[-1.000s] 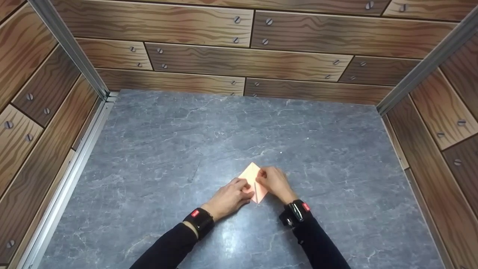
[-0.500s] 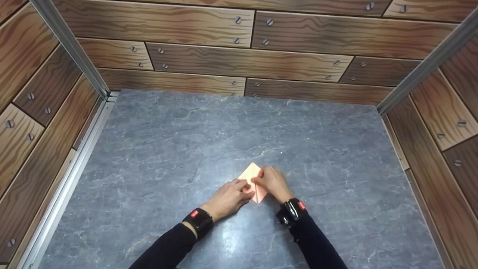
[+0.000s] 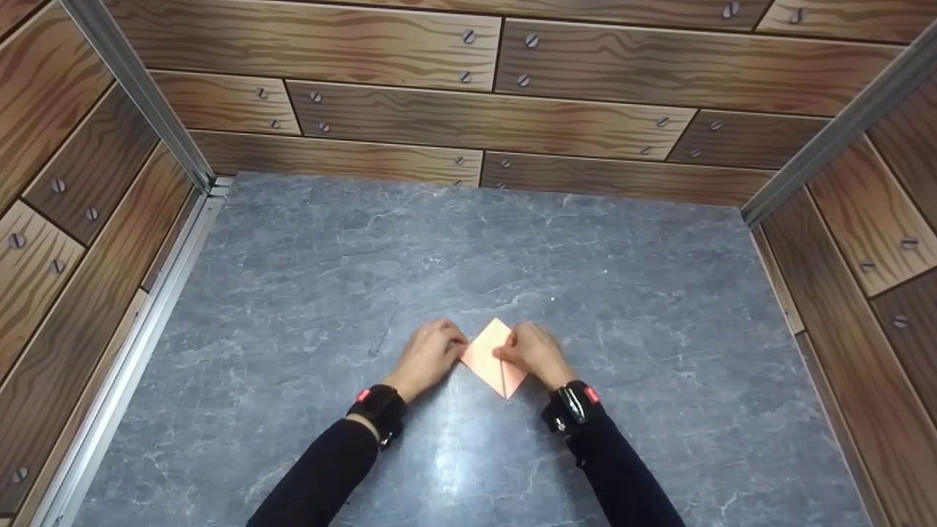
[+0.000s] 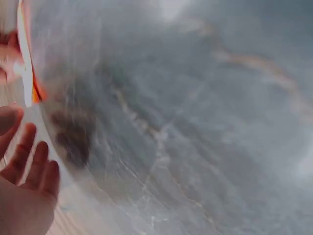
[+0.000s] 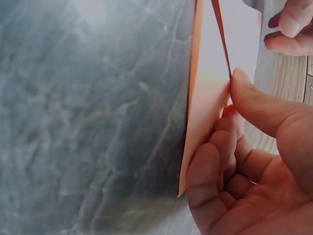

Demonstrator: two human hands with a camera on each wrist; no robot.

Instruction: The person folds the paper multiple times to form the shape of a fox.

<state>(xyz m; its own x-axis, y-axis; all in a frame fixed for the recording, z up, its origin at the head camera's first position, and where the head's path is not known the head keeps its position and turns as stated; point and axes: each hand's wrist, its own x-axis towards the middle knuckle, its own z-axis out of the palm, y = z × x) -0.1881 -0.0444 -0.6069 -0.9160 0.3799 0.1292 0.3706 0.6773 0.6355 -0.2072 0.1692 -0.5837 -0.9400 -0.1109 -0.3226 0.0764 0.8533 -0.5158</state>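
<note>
A small folded sheet of orange paper (image 3: 484,350) lies diamond-shaped on the grey marbled surface, a fold line running down to its lower corner. My right hand (image 3: 538,356) grips its right side: in the right wrist view the thumb presses the flap edge while curled fingers lie behind the paper (image 5: 208,105). At the left corner is my left hand (image 3: 427,356). Its fingers (image 4: 36,164) are loosely bent near the paper's edge in the left wrist view and do not appear to pinch it; whether a fingertip touches the corner I cannot tell.
The grey marbled surface (image 3: 410,249) spreads around both hands. Wood-patterned panels (image 3: 410,117) rise behind it and on both sides. A metal rail (image 3: 139,351) edges the left side. Both wrists wear black bands (image 3: 381,413).
My left hand has lifted off the paper's lower left part and moved up and left to its left corner. The right thumb has slid slightly left toward the middle fold.
</note>
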